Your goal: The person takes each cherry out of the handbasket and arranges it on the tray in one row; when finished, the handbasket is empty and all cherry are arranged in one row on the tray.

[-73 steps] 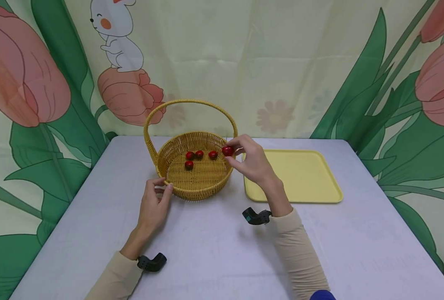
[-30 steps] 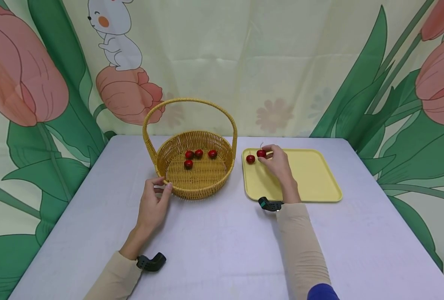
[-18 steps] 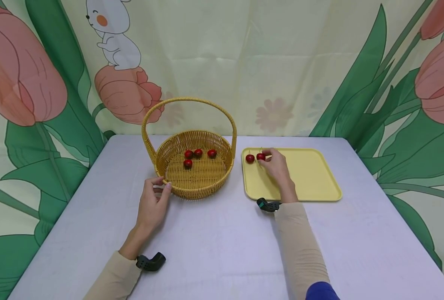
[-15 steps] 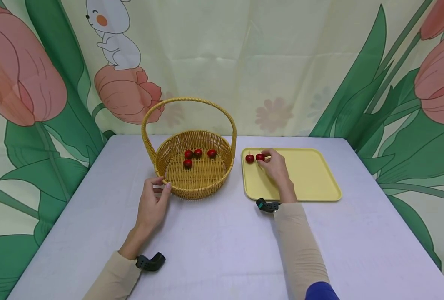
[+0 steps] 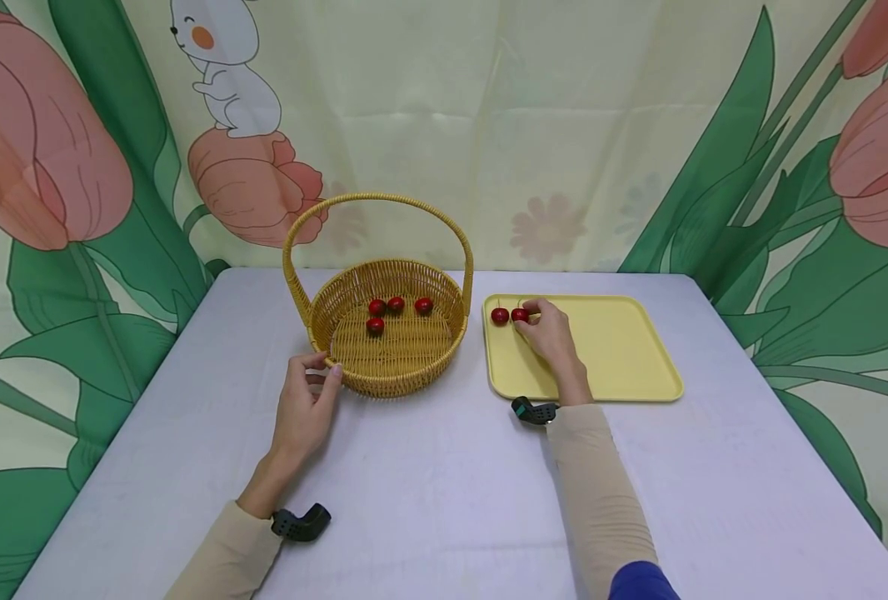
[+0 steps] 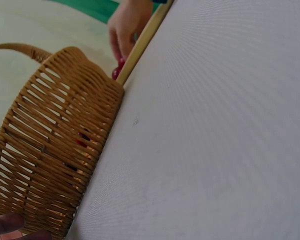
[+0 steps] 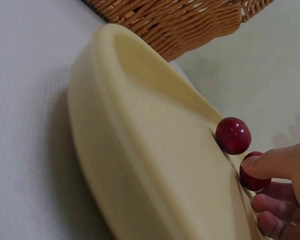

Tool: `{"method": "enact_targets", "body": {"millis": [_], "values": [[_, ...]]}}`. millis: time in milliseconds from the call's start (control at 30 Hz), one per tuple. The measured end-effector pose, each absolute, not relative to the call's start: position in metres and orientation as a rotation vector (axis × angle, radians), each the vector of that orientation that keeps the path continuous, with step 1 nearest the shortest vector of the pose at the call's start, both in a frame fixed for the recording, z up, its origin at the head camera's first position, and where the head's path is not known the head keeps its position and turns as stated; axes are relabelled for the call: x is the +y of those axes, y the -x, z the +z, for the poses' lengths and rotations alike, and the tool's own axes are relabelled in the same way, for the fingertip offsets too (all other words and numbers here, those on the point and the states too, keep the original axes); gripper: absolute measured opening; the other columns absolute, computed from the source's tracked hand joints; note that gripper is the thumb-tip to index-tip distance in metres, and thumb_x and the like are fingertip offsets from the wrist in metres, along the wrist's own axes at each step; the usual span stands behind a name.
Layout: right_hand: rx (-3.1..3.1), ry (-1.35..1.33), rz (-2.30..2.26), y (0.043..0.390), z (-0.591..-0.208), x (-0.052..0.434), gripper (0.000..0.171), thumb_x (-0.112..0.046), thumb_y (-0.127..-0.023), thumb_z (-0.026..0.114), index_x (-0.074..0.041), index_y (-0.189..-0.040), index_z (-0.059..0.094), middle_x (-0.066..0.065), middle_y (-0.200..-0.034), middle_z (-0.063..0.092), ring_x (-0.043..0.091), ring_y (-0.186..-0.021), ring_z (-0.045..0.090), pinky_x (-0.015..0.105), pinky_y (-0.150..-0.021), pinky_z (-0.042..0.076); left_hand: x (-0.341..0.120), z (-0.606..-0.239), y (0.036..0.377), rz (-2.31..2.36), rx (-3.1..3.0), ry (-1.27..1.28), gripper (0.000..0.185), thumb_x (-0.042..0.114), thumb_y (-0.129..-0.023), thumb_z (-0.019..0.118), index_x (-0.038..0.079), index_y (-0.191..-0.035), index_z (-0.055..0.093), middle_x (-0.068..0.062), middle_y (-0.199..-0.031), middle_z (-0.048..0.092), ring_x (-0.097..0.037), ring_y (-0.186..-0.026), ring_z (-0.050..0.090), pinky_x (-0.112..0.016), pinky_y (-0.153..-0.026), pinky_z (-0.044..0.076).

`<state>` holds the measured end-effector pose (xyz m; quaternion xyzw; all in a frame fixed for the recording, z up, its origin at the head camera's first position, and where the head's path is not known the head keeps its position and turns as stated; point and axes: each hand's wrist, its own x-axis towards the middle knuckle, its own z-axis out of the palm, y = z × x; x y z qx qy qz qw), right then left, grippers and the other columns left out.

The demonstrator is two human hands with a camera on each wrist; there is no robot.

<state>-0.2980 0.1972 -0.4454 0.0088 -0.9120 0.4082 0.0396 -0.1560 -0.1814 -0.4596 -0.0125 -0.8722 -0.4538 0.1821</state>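
Observation:
A woven yellow basket (image 5: pixel 406 367) with a hoop handle holds several red cherries (image 5: pixel 395 304). My left hand (image 5: pixel 324 371) grips its near rim between thumb and fingers; in the left wrist view the fingertips (image 6: pixel 10 225) show at the basket wall (image 6: pixel 55 145). To the right lies a yellow tray (image 5: pixel 609 350). One cherry (image 5: pixel 500 316) lies free in the tray's far left corner. My right hand (image 5: pixel 528 318) pinches a second cherry (image 5: pixel 520 315) right beside it, low on the tray. In the right wrist view a finger covers that cherry (image 7: pixel 252 180), with the free cherry (image 7: pixel 233 135) next to it.
The basket and tray stand side by side at the far middle of a pale grey table (image 5: pixel 444 500), a narrow gap between them. A flower-print curtain (image 5: pixel 564 125) hangs behind the table. The tray's rim (image 7: pixel 105 150) rises in front of the right wrist.
My right hand moved from the basket's right rim over to the tray; two cherries now sit in its far left corner. In the last second it barely shifted. The left hand stayed put.

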Motion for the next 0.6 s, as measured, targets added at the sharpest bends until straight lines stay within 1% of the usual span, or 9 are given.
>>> {"method": "enact_targets", "body": {"millis": [333,600], "values": [[-2.803,-0.026,1.27,0.298,-0.442,0.198,0.051,-0.017,-0.094,0.068,0.0,-0.139,0.051,0.02,-0.136,0.056,0.033,-0.109,0.06,0.04,-0.086,0.051,-0.181,-0.459,0.156,-1.293,-2.461,0.033,0.047,0.034,-0.104,0.054,0.001,-0.136,0.045,-0.014,-0.125,0.055,-0.026,-0.103,0.063,-0.027,-0.078,0.05],[-2.775,-0.04,1.275,0.296,-0.435,0.198,0.051,-0.017,-0.095,0.068,-0.001,-0.14,0.05,0.02,-0.137,0.056,0.033,-0.109,0.06,0.039,-0.084,0.051,-0.181,-0.459,0.156,-1.289,-2.461,0.035,0.045,0.033,-0.104,0.054,0.002,-0.135,0.045,-0.014,-0.124,0.056,-0.026,-0.103,0.063,-0.025,-0.078,0.049]]}}
